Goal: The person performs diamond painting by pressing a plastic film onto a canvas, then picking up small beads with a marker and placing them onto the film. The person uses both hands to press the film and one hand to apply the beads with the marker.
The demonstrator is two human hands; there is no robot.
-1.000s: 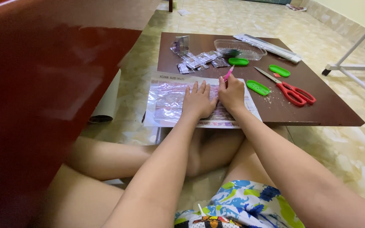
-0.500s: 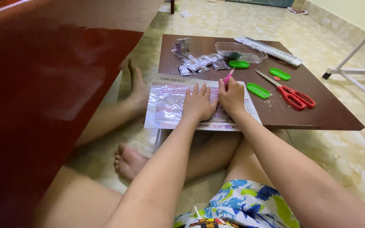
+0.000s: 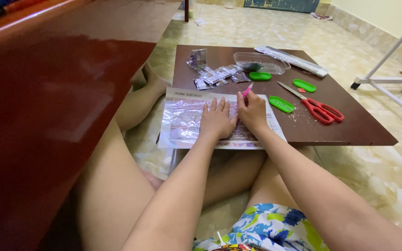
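glossy, film-covered pinkish canvas sheet lying at the near edge of the dark brown surface, pressed flat under the spread left hand, right hand pinching a pink pen, green trays and red scissors just right.

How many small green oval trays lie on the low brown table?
3: one beside the clear plastic tub, one past the red scissors, one nearest the right hand. None seems hidden.
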